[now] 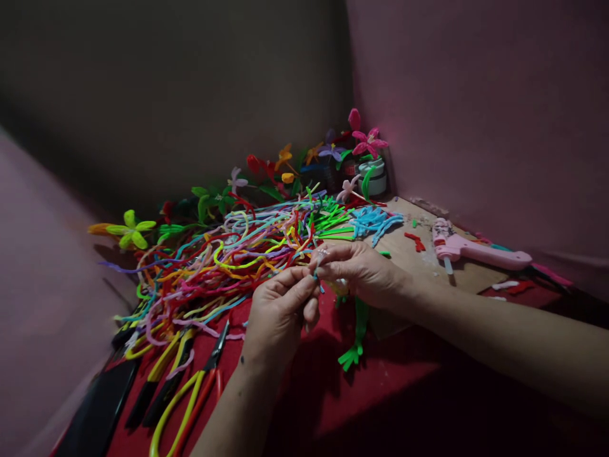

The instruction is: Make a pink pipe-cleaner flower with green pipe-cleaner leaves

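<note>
My left hand and my right hand meet above the near edge of the pile, fingertips pinched together. Between them is a small bluish piece, mostly hidden by the fingers; it looks like a bit of pipe cleaner. Both hands are closed on it. Below my right hand, a bundled green pipe cleaner piece with splayed ends shows against the red cloth. Behind the hands spreads a heap of many-coloured pipe cleaners.
A pink glue gun lies on cardboard at right. Light-blue pieces and green stems lie behind. Scissors, yellow-and-black pliers and a black flat object are at left. Fuzzy flowers line the back.
</note>
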{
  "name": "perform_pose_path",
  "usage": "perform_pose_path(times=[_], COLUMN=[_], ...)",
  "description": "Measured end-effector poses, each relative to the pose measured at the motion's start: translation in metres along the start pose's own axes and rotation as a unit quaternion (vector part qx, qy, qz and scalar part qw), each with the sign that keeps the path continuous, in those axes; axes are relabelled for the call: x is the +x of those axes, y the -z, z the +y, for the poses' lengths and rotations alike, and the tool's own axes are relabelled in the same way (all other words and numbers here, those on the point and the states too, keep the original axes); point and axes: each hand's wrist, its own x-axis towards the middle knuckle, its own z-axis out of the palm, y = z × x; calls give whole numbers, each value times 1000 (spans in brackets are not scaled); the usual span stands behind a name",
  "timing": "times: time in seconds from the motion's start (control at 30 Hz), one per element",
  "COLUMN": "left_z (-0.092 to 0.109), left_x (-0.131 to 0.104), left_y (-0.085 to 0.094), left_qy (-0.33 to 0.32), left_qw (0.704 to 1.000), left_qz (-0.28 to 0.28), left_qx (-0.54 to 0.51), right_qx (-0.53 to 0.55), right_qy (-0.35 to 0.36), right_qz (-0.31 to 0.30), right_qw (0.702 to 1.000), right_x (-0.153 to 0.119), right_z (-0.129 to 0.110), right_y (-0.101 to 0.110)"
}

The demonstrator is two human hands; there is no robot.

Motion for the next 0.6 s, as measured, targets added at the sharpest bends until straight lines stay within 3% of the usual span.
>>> perform_pose_path(times=[0.07,0.13,0.27,0.37,0.43,0.6], left_z=[-2,-6,-17,-20,-19,-9], left_x=[-1,-2,-4,-3,-2,-2], left_y=[-2,-4,-4,-1,1,-1], left_qy=[-22,-85,-250,-289,-272,-163], left_qw=[999,984,889,854,864,929], left_qz=[16,62,137,138,136,122], left_qx=[45,142,358,410,401,309], right_qx=[17,26,15,-8,-26,-75], right_qy=[11,26,53,65,58,44], right_qz=[17,33,65,86,75,64], right_qw=[1000,999,996,994,995,994], right_x=[1,1,-1,-2,-2,-4], right_z=[2,4,6,8,7,2], right_y=[-1,-3,-8,-10,-10,-9])
